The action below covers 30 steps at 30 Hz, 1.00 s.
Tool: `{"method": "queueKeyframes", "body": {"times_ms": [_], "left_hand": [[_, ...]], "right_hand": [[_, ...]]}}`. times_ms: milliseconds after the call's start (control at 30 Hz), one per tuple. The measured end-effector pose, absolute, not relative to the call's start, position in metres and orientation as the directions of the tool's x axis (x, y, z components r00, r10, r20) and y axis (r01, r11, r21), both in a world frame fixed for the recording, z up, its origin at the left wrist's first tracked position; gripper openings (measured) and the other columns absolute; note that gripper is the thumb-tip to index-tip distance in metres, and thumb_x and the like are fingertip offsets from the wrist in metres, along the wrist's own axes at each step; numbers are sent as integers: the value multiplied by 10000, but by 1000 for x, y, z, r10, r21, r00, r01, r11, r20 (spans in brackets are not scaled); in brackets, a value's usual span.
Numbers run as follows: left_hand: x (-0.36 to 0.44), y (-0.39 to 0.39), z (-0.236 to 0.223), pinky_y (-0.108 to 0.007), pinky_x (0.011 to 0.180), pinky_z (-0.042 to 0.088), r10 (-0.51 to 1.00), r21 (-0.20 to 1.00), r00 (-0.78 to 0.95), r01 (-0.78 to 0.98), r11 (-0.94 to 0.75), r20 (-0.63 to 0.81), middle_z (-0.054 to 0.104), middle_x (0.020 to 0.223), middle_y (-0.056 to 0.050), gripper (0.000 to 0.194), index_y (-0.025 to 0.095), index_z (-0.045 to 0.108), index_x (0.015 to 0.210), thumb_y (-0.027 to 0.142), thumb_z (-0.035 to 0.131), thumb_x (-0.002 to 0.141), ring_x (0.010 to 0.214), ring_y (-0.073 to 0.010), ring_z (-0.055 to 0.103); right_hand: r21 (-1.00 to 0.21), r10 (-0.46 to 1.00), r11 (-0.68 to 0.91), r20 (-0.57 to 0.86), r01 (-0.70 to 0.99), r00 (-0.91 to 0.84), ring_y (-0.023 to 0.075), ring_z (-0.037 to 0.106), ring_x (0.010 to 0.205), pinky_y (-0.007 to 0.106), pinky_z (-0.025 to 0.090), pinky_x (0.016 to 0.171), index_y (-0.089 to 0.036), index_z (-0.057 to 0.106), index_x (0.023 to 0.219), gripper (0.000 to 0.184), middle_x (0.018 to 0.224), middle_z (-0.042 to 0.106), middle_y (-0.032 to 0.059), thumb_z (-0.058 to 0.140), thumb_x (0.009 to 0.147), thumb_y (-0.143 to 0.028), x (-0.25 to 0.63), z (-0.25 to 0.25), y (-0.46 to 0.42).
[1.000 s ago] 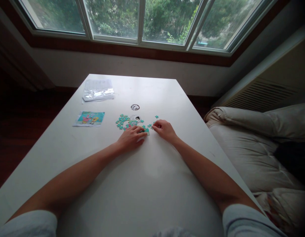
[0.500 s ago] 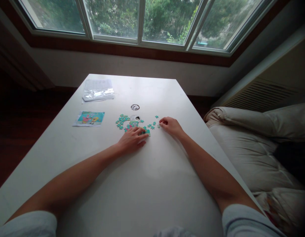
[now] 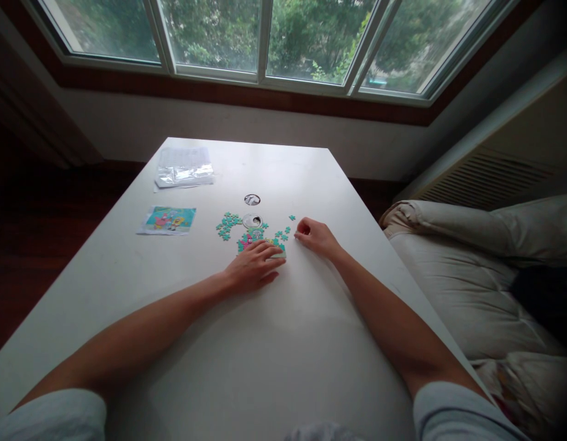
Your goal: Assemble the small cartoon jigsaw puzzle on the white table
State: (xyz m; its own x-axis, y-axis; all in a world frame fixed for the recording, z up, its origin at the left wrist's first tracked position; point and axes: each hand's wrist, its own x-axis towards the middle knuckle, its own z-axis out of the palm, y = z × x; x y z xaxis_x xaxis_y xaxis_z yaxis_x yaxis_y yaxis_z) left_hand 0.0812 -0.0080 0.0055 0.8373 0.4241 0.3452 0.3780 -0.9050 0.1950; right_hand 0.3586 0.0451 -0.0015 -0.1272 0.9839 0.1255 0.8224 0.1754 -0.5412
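Observation:
My left hand (image 3: 256, 266) lies with fingers spread over the lower part of a partly joined jigsaw puzzle (image 3: 244, 245). Its fingers hide much of the joined section, which shows teal, pink and a little yellow. To the right, my right hand (image 3: 316, 236) is closed in a pinch just above the table, and a puzzle piece seems to be between its thumb and forefinger, mostly hidden. Loose green puzzle pieces (image 3: 281, 235) lie between the two hands. A bigger cluster of loose pieces (image 3: 226, 226) sits left of the joined part.
The white table (image 3: 274, 355) carries a small picture sheet (image 3: 168, 220) with cartoon figures at left and a clear plastic bag with papers (image 3: 185, 168) behind it. Two round openings, one a metal-rimmed hole (image 3: 253, 220), lie beyond the puzzle. A cushioned seat (image 3: 453, 275) stands at right.
My left hand and the joined puzzle part have shifted slightly right and toward me, uncovering more of it. The loose piece by my right fingertips no longer shows on the table; those fingers have closed tighter.

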Motion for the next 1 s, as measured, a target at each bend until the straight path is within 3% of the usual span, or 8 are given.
{"method": "queueKeyframes", "body": {"times_ms": [133,233,333,500,667,1000], "left_hand": [[78,-4,16,-405,1017,450,511,275,744,432,-859,430,723,1180,-66,248,224,719,1094,246,492,995,1090,-230,626],[67,13,22,-379,949,475,673,428,554,520,-739,489,754,1047,-51,226,217,739,957,250,516,976,976,-212,652],[52,36,25,-322,870,504,827,616,319,555,-559,462,754,974,-39,222,211,748,918,245,529,940,926,-193,670],[36,57,19,-286,812,518,934,757,136,552,-349,331,781,956,-19,245,209,769,919,301,542,902,823,-173,676],[37,59,8,-280,782,513,948,788,152,527,-317,279,783,940,-24,256,208,775,917,323,547,888,816,-175,676],[53,43,3,-268,727,483,895,708,351,556,-435,274,752,909,-20,231,220,767,907,275,544,890,791,-161,641]], "right_hand": [[-700,986,164,137,695,-94,145,589,683,281,449,683,-211,685,980,206,781,685,-7,695,815,-333,358,-2,46],[-745,980,191,186,639,-75,138,585,667,281,463,688,-212,701,1121,327,770,690,-10,682,828,-355,357,-3,46],[-770,976,197,211,607,-48,142,592,663,283,478,667,-207,739,1009,268,751,687,1,690,823,-393,355,-7,47],[-911,989,134,145,391,-1,159,670,680,288,534,649,-201,666,893,230,795,713,20,718,791,-401,349,-10,46],[-927,995,99,97,361,-25,133,630,603,256,507,563,-197,654,884,251,737,682,2,740,765,-402,344,-8,43],[-918,989,118,73,380,-130,110,532,515,239,425,490,-190,705,891,342,625,639,-7,713,823,-525,336,-7,37]]}}
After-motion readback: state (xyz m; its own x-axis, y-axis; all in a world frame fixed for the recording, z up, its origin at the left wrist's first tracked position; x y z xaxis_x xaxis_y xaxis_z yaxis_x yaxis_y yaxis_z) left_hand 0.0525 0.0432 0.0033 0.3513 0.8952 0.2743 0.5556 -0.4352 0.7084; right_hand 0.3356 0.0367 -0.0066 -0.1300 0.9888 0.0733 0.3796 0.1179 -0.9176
